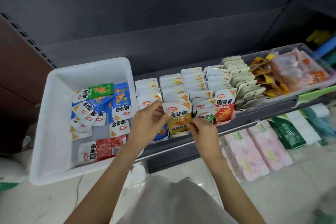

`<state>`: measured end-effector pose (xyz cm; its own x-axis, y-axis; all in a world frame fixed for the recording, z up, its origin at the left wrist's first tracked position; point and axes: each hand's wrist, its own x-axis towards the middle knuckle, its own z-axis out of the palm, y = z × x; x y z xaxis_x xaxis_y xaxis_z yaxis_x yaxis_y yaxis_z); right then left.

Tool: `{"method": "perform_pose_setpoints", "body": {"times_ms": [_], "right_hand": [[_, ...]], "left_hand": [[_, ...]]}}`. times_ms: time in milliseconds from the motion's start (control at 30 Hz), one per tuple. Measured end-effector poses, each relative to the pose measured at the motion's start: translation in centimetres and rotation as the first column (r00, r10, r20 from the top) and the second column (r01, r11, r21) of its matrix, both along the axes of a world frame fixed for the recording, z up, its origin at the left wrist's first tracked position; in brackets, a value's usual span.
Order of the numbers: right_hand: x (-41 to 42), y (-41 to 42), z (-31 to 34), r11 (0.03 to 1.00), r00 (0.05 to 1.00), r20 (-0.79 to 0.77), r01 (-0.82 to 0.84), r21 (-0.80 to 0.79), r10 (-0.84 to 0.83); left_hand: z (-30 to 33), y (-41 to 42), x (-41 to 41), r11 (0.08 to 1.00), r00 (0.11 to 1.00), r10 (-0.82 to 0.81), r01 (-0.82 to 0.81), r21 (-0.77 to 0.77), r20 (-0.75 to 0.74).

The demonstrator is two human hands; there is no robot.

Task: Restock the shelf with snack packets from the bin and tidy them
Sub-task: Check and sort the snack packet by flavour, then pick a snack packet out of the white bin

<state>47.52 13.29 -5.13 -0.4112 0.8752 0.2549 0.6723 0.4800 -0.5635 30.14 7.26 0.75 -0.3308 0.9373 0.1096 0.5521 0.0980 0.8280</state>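
Note:
A yellow snack packet point(179, 116) stands at the front of a row on the dark shelf point(254, 114). My left hand point(149, 123) pinches its upper left edge. My right hand point(203, 132) pinches its lower right corner, next to a green packet point(206, 115) and a red packet point(224, 110). Behind them run several rows of upright white-topped packets point(183, 87). The white bin point(60, 114) stands at the left of the shelf and holds loose blue, green and red packets point(101, 112). A blue packet under my left hand is mostly hidden.
Further right on the shelf stand grey-white packets point(243, 82), yellow-brown packets point(267, 76) and a clear tray of pink packets point(298, 71). Below the shelf lie pink tissue packs point(254, 149) and a green pack point(287, 132). The floor is pale tile point(45, 203).

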Motion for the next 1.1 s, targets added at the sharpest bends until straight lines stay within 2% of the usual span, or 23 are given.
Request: {"method": "perform_pose_setpoints", "body": {"times_ms": [67,133,267,367,433,533,633,800,933,1000,1100], "right_hand": [[-0.2,0.0,0.1,1.0,0.998,0.061,0.017,-0.021,-0.016],[-0.4,-0.3,0.3,0.998,0.994,0.093,0.062,0.03,-0.064],[-0.2,-1.0,0.4,0.991,0.993,-0.014,0.115,0.065,-0.115],[-0.6,-1.2,-0.1,0.983,0.978,0.124,0.159,0.094,-0.17],[-1.0,-1.4,-0.2,0.979,0.965,0.175,0.185,0.085,-0.197],[-0.9,-1.7,0.4,0.976,0.971,0.097,0.216,0.038,-0.219],[-0.1,-2.1,2.0,0.976,0.976,-0.054,0.215,0.037,-0.213],[-0.9,-3.2,5.8,0.992,0.949,-0.312,0.002,0.123,0.037],[-4.9,-4.7,7.2,0.953,0.894,-0.341,-0.239,0.185,0.29],[-7.6,-5.3,6.9,0.913,0.871,-0.279,-0.369,0.174,0.405],[-12.5,-5.9,5.5,0.823,0.818,-0.087,-0.565,0.061,0.568]], "left_hand": [[0.1,0.2,0.3,1.0,0.999,0.003,-0.003,0.007,-0.042],[0.3,0.5,0.4,1.0,0.996,0.023,-0.023,0.0,-0.088],[0.4,0.9,0.2,0.999,0.991,0.031,-0.035,-0.025,-0.131],[-0.8,0.8,0.4,0.998,0.964,0.009,-0.026,-0.062,-0.265],[-1.2,1.0,0.7,0.996,0.955,0.046,-0.067,-0.063,-0.295],[-1.2,1.3,0.9,0.992,0.95,0.082,-0.108,-0.071,-0.3],[-0.7,0.8,0.9,0.992,0.966,0.117,-0.127,-0.028,-0.232],[0.4,-2.3,-0.5,0.954,0.965,0.25,-0.233,0.188,-0.072],[0.7,-6.4,-3.9,0.864,0.904,0.42,-0.37,0.342,-0.083],[0.2,-8.6,-6.8,0.863,0.876,0.464,-0.413,0.29,-0.133],[-1.6,-11.2,-12.1,0.935,0.88,0.333,-0.354,-0.003,-0.338]]}}
